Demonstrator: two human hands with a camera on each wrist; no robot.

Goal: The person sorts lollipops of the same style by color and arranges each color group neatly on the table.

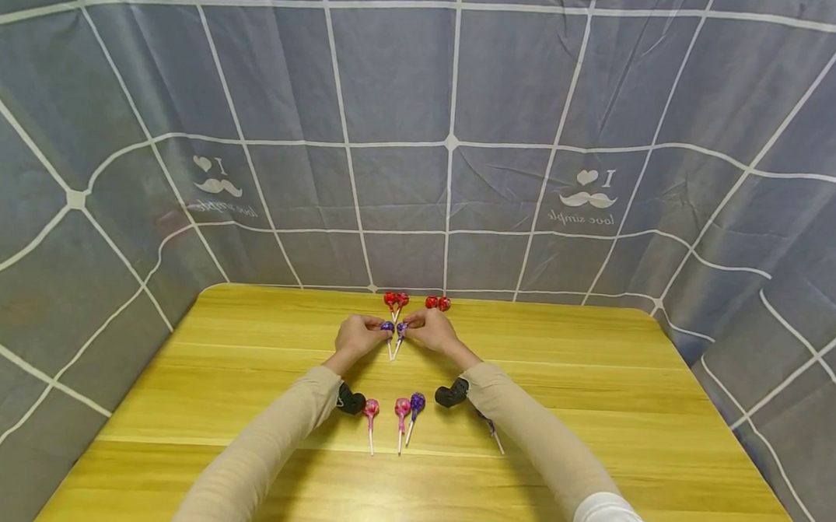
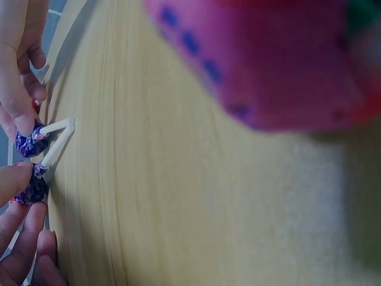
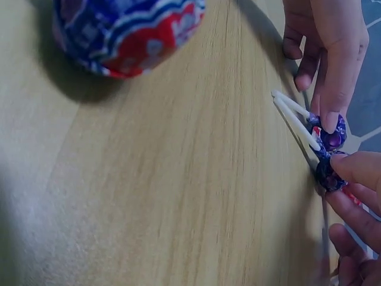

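Observation:
In the head view, my left hand pinches the head of a purple-wrapped lollipop between thumb and fingers. Close beside it, my right hand pinches a second purple lollipop the same way. The two heads sit side by side, and their white sticks slant together into a V whose tips meet toward me. The left wrist view shows that V up close, with the left hand's lollipop below the right hand's lollipop. Red lollipops lie just beyond the hands, one pair with crossing sticks.
Another red pair lies at the table's far edge, partly behind the right hand. Nearer me are two pink lollipops, a purple one, and another purple one partly under the right sleeve. A grey curtain surrounds the wooden table.

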